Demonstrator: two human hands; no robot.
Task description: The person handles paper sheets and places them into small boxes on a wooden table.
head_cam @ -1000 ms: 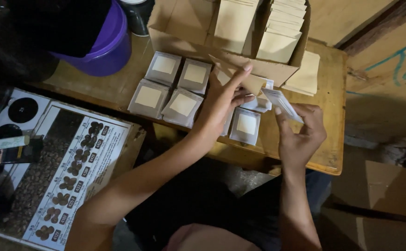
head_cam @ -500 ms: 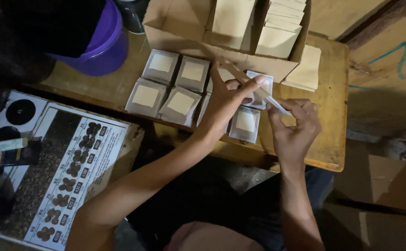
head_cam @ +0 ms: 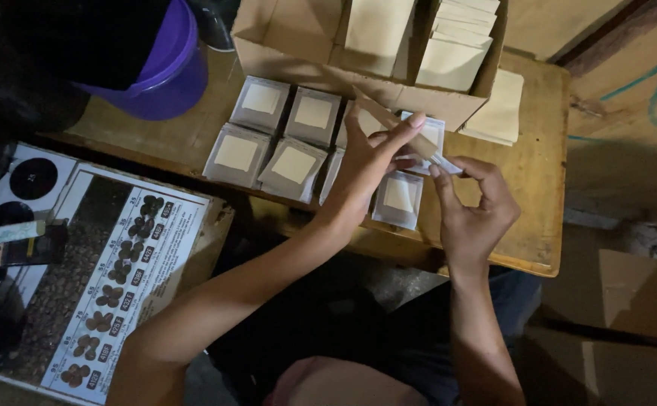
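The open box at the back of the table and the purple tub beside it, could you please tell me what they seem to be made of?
The open box looks like plain brown cardboard: matt, with folded flaps and raw cut edges. The purple tub is probably plastic: uniformly coloured, smooth, with a soft sheen along its rounded rim.

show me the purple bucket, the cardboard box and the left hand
purple bucket (head_cam: 164,79), head view, on its outer side wall
cardboard box (head_cam: 321,71), head view, on its bare front wall
left hand (head_cam: 366,169), head view, on the back of the hand
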